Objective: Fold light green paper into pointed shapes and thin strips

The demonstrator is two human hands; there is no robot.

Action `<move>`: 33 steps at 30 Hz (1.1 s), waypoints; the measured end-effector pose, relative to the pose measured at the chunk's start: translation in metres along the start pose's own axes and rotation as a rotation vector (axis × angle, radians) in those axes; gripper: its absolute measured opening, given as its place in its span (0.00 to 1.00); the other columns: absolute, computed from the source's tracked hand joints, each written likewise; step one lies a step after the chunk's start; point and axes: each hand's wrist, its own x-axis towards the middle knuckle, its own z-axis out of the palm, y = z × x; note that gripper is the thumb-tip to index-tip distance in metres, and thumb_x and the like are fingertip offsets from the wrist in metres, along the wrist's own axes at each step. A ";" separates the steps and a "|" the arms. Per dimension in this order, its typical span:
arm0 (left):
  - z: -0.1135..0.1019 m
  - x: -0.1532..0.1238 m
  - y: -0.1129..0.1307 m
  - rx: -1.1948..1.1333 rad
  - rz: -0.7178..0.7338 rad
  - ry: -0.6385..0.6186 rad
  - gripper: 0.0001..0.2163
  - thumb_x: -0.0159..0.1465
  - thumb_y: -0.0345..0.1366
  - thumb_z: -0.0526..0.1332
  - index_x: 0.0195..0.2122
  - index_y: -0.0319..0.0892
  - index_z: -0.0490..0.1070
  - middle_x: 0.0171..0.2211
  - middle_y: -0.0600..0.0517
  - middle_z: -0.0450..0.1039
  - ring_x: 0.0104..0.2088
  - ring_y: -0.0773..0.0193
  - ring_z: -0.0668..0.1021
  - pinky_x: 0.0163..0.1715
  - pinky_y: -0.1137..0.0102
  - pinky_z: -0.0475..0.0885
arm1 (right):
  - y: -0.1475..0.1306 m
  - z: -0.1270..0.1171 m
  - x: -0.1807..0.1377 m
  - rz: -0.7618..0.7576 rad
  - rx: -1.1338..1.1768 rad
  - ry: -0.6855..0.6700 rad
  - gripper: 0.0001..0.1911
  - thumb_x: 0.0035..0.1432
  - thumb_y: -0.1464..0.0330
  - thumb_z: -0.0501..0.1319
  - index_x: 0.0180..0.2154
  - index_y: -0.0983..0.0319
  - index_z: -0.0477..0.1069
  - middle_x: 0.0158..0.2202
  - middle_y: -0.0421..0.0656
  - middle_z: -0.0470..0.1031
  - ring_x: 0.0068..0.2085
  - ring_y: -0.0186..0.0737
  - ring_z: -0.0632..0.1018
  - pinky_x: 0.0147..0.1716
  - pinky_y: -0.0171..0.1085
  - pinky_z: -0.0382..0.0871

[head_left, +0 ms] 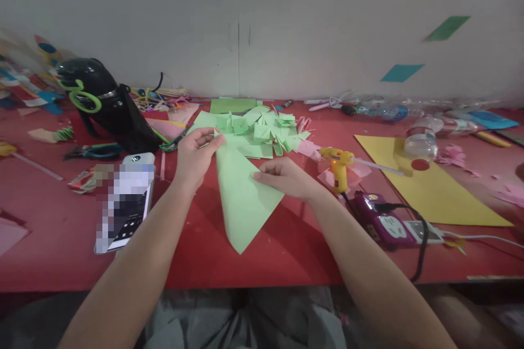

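Note:
A light green sheet of paper [241, 202] lies on the red table [295, 251], folded into a long triangle with its tip toward me. My left hand [195, 157] pinches the sheet's far left edge between thumb and fingers. My right hand [282, 177] rests on its right side, fingers together and pressing the paper down. Just behind the sheet sits a heap of several small folded green paper pieces [262, 131].
A yellow glue gun [338, 164] stands right of my right hand, its cord running to a purple power strip [385, 223]. A yellow sheet [434, 185] and plastic bottle [420, 142] lie further right. A phone [126, 202] and a black object [104, 101] sit at left.

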 end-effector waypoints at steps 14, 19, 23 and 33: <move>-0.001 0.000 0.010 -0.212 -0.198 -0.015 0.14 0.44 0.32 0.75 0.31 0.38 0.76 0.29 0.51 0.78 0.28 0.67 0.78 0.30 0.73 0.73 | -0.002 0.003 -0.001 -0.048 -0.070 0.043 0.22 0.51 0.50 0.66 0.23 0.63 0.70 0.21 0.35 0.59 0.24 0.29 0.58 0.23 0.34 0.50; -0.002 0.002 0.008 -0.238 -0.197 0.002 0.13 0.43 0.31 0.75 0.30 0.39 0.77 0.29 0.51 0.79 0.29 0.68 0.78 0.30 0.73 0.73 | -0.003 0.004 -0.001 -0.043 -0.088 0.056 0.22 0.50 0.50 0.66 0.22 0.63 0.69 0.21 0.35 0.57 0.24 0.28 0.57 0.22 0.35 0.49; -0.001 0.002 0.009 -0.244 -0.209 0.018 0.14 0.42 0.30 0.75 0.30 0.38 0.77 0.28 0.51 0.79 0.28 0.68 0.78 0.30 0.74 0.73 | -0.005 0.005 -0.002 -0.039 -0.097 0.064 0.22 0.51 0.51 0.66 0.21 0.62 0.67 0.20 0.34 0.56 0.23 0.28 0.56 0.22 0.35 0.48; -0.002 0.002 0.009 -0.259 -0.206 0.027 0.12 0.45 0.29 0.74 0.30 0.37 0.77 0.29 0.50 0.79 0.28 0.69 0.79 0.31 0.74 0.73 | -0.003 0.004 -0.001 -0.063 -0.114 0.058 0.21 0.51 0.52 0.66 0.23 0.63 0.71 0.21 0.36 0.61 0.24 0.29 0.59 0.22 0.33 0.51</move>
